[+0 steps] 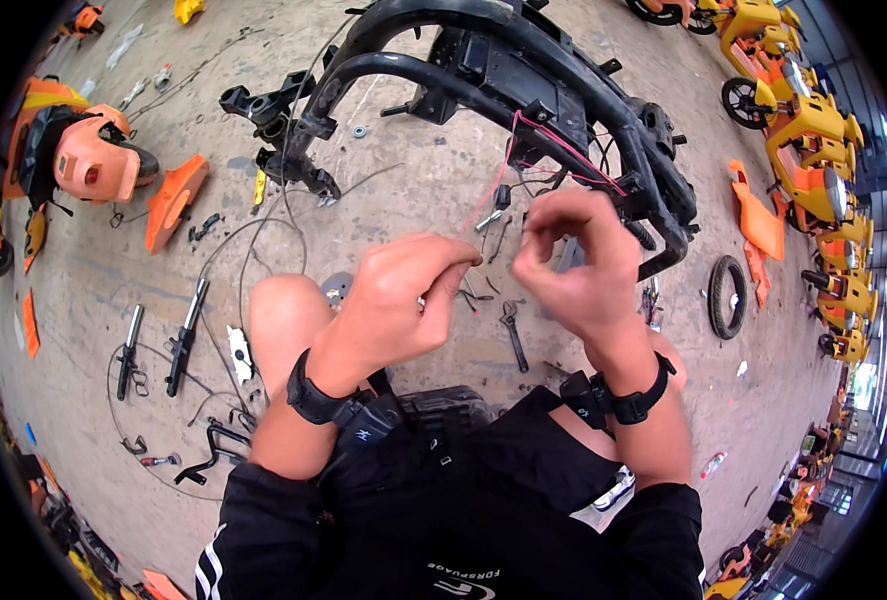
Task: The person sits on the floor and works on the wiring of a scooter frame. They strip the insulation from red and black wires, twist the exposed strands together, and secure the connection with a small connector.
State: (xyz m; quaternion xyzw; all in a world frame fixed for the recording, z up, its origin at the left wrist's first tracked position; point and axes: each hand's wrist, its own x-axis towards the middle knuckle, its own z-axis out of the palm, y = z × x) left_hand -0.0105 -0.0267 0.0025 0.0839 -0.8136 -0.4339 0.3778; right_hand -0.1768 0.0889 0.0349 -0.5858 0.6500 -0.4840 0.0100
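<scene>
Below the frame (534, 70), pink wire (507, 160) slants toward pinched left fingers (461, 250), right fingers (570, 206) curled.

Thin pink wire (518, 120): bent sharply at upper centre of view; one length slants down-left toward mid-view, other strands run down-right along black tubular metal chassis (589, 85). Chassis: curved tubes, arching from upper centre to right of centre.

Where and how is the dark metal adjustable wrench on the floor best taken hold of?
The wrench is probably best gripped mid-handle, from above and the near side: it lies with its wide head pointing away, toward the black tubular metal frame, and its slim, straight handle extends nearer.
</scene>
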